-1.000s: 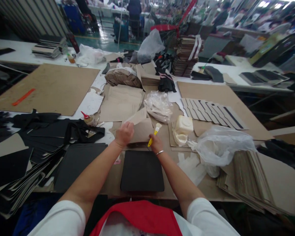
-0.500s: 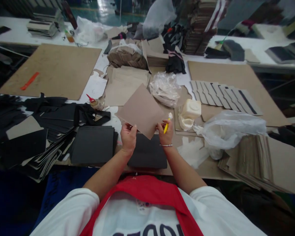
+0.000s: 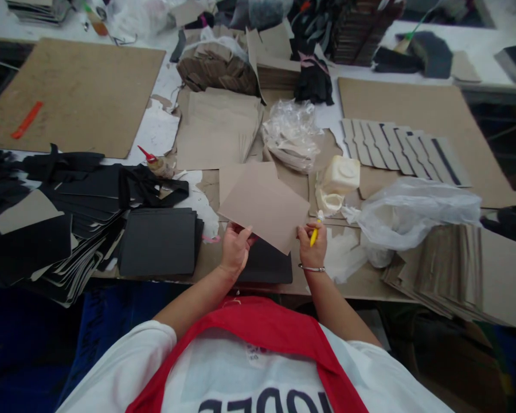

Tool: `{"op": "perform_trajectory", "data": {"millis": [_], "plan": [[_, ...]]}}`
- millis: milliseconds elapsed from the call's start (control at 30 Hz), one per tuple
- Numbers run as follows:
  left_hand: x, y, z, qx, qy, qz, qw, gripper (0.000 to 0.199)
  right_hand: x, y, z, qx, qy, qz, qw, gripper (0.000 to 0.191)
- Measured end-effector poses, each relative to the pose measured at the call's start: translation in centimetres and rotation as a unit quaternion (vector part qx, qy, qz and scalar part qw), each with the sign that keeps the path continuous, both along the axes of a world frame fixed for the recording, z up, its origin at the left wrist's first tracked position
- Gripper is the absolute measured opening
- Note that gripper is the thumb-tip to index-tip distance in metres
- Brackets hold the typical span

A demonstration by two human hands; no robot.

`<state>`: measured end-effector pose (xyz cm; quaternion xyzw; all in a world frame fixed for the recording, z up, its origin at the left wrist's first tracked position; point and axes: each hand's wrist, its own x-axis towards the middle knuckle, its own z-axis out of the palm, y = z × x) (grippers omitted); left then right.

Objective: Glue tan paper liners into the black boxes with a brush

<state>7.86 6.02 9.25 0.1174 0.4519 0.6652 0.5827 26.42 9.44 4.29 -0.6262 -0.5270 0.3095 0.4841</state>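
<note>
A grey-brown cardboard sheet [image 3: 266, 209] is held at a slant over the table, its near edge gripped by my left hand [image 3: 236, 249] between thumb and fingers. My right hand [image 3: 313, 244] is closed around a yellow stick-like tool [image 3: 313, 236] with a whitish tip, and its fingertips meet the sheet's right corner. Beneath the held sheet, a black board [image 3: 269, 265] lies close to the table's front edge, partly covered. Just beyond, another pale cardboard sheet [image 3: 236, 179] shows from behind the held one.
Left of my hands sits a black board stack [image 3: 157, 244], beside a heap of black pieces [image 3: 90, 201]. A cut white plastic container [image 3: 341, 175] and a clear plastic bag [image 3: 417, 212] are on the right. Cardboard stacks [image 3: 442, 269] overhang the front right edge.
The view has tipped downward. Both hands and the sheet have shifted a little to the right, and the sheet has turned from a diamond to a flatter slant.
</note>
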Motion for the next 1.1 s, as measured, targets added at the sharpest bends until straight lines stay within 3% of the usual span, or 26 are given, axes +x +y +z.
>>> {"op": "perform_trajectory", "data": {"millis": [167,267,400,533,633,833,1100], "plan": [[-3.0,-3.2,-3.3,-0.095,0.107,0.019,0.989,0.038,4.1,-1.2,-0.3,-0.044,-0.063,0.065,0.995,0.03],[-4.6,-5.7,-5.6,-0.154,0.211,-0.017,0.965,0.036,5.5,-2.1,-1.0,-0.077,-0.102,0.113,0.985,0.033],[-5.7,-7.9,-7.4,-0.221,0.285,-0.075,0.93,0.034,5.0,-2.6,-2.4,-0.09,-0.151,0.151,0.973,0.039],[-6.6,-8.6,-8.2,-0.237,0.382,-0.106,0.887,0.027,3.9,-2.7,-3.9,-0.087,-0.198,0.162,0.963,0.04],[-7.2,-8.8,-8.8,-0.244,0.411,-0.115,0.871,0.027,3.5,-3.0,-5.0,-0.083,-0.224,0.17,0.956,0.041],[-7.2,-9.0,-9.8,-0.274,0.42,-0.122,0.857,0.031,3.1,-3.2,-6.2,-0.081,-0.251,0.163,0.951,0.044],[-7.1,-9.1,-9.2,-0.285,0.42,-0.128,0.852,0.03,2.8,-2.9,-6.5,-0.087,-0.263,0.17,0.946,0.04]]}}
